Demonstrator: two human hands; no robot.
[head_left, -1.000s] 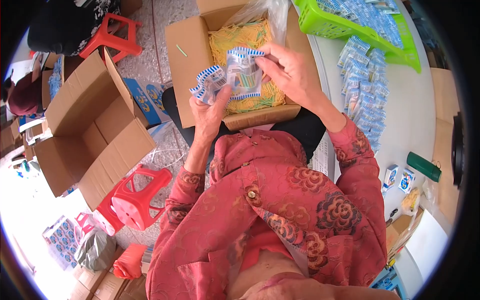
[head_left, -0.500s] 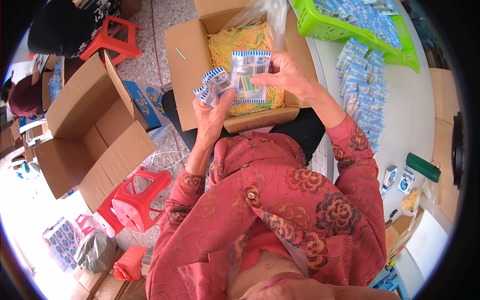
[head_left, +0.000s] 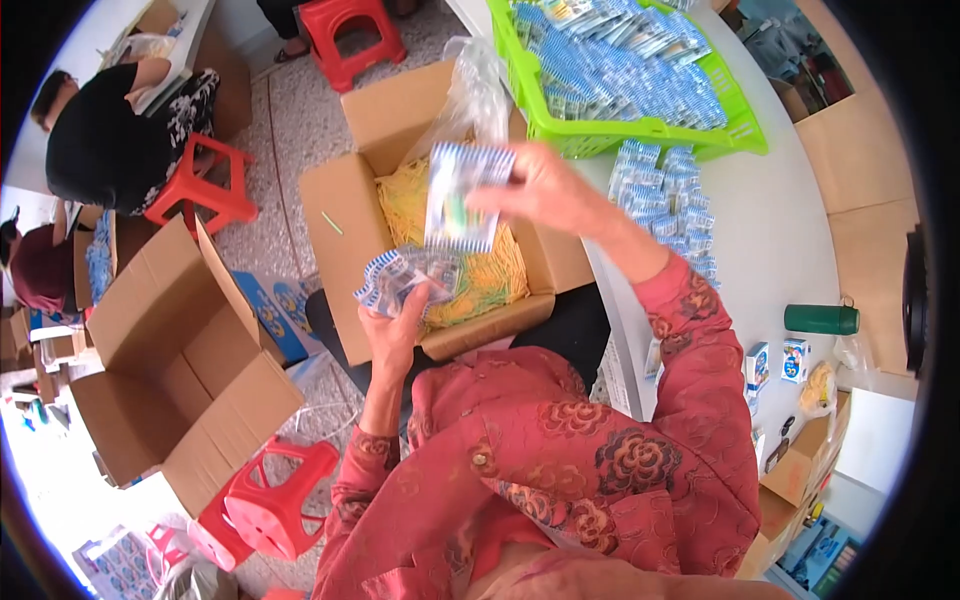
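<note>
My right hand [head_left: 555, 190] pinches the edge of a clear packet [head_left: 462, 225] with blue-and-white striped ends; it is blurred, with something greenish inside. Lower and to the left, my left hand [head_left: 395, 335] is closed on several similar packets [head_left: 380, 285], bunched together and crumpled. Both hands are above an open cardboard box [head_left: 335, 270] at my lap. Loose thin yellow and green sticks [head_left: 495, 275] fill its bottom, and a clear plastic liner [head_left: 475, 90] sticks up at its far side.
A green basket [head_left: 565, 140] heaped with packets stands on the white table [head_left: 770, 240] at right, beside rows of packets [head_left: 665, 200]. A green bottle [head_left: 822, 319] lies farther right. At left are an open carton [head_left: 190, 350], red stools [head_left: 280, 500] and a seated person [head_left: 105, 140].
My right hand has lifted its packet away from those in my left hand. The view has shifted, bringing more of the basket and the far stool into sight.
</note>
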